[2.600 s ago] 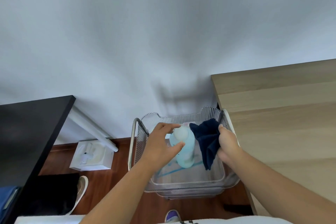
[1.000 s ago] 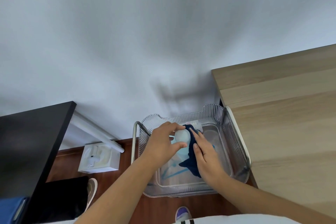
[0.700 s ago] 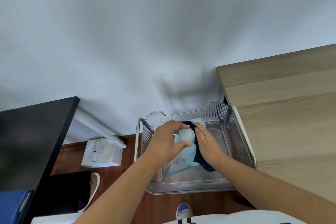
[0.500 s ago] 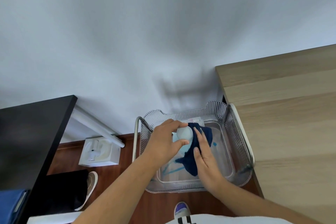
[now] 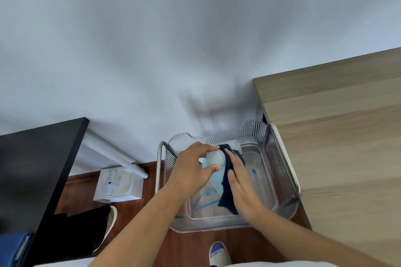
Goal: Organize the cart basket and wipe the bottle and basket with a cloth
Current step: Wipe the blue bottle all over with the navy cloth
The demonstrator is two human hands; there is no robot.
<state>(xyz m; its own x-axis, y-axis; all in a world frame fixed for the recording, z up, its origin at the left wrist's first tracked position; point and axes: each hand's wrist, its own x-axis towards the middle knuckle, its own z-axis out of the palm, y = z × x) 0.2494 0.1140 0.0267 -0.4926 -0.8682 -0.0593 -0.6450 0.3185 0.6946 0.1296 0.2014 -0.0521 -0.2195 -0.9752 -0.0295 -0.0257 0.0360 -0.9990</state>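
Observation:
A pale blue bottle (image 5: 214, 159) with a white cap stands upright inside the clear ribbed cart basket (image 5: 280, 165). My left hand (image 5: 191, 169) grips the bottle's top, thumb and fingers around the cap. My right hand (image 5: 238, 180) presses a dark navy cloth (image 5: 227, 193) flat against the bottle's right side, fingers stretched along it. The cloth hangs down to the basket floor. Most of the bottle's body is hidden by my hands and the cloth.
A light wooden tabletop (image 5: 338, 136) runs along the basket's right side. A black desk (image 5: 32, 162) stands at the left, with a white box (image 5: 119, 186) on the wooden floor beside a white leg. Blue lines show through the basket floor (image 5: 204, 202). A shoe (image 5: 219, 253) is below.
My right hand brought the cloth from the basket's right edge onto the bottle and has been sliding it up and down along the side. My left hand has kept holding the cap.

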